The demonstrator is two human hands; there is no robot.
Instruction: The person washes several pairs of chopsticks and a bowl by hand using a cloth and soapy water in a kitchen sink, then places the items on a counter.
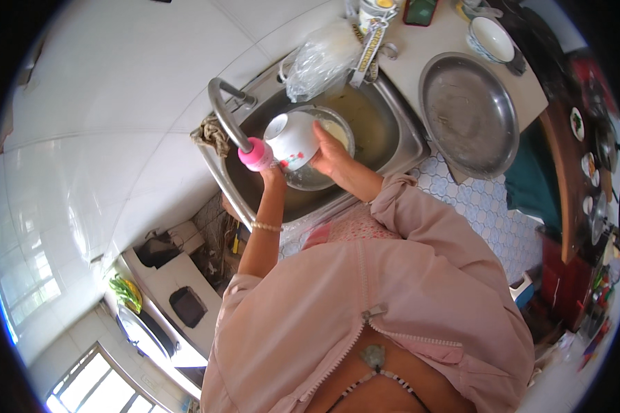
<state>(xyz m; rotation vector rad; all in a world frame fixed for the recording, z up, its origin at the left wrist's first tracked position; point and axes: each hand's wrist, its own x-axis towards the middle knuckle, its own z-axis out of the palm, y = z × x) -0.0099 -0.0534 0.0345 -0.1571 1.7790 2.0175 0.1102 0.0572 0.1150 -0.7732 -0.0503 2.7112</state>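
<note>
Both my hands hold a white bowl with red flowers (292, 137) on its side, tilted over the stainless steel sink (408, 139). My left hand (273, 174) is at the bowl's lower edge, its fingers partly hidden behind the pink tap nozzle (256, 155). My right hand (332, 152) grips the bowl's right side. Below the bowl, a round metal basin (315, 181) with whitish contents stands in the sink, amid cloudy water. The curved metal faucet (219, 106) reaches in from the upper left, and its nozzle is close beside the bowl.
A crumpled cloth (212, 135) hangs at the sink's left corner. A clear plastic bag (323, 62) lies over the back rim. On the counter to the right are a large oval metal tray (467, 116), a patterned bowl (491, 40) and a phone-like object (419, 12).
</note>
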